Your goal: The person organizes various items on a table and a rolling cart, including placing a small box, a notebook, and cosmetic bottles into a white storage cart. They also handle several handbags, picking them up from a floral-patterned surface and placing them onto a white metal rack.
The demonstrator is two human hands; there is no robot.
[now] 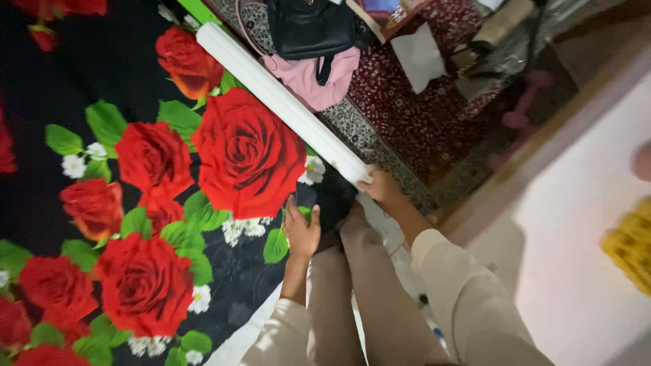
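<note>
A black bedsheet [102, 81] printed with large red roses and green leaves covers the bed on the left. My left hand [301, 229] rests flat on the sheet near its corner, fingers together and pressing down. My right hand [378, 186] grips the near end of a long white roll [278, 98] that lies along the sheet's edge. Both arms wear beige sleeves, and my legs in beige trousers [352, 291] stand against the bed between them.
A black bag [308, 27] and a pink cloth [325, 78] lie on a dark red patterned carpet [413, 115]. A white sheet of paper [419, 55] sits further back. A pale floor [576, 257] with a yellow object [630, 244] is on the right.
</note>
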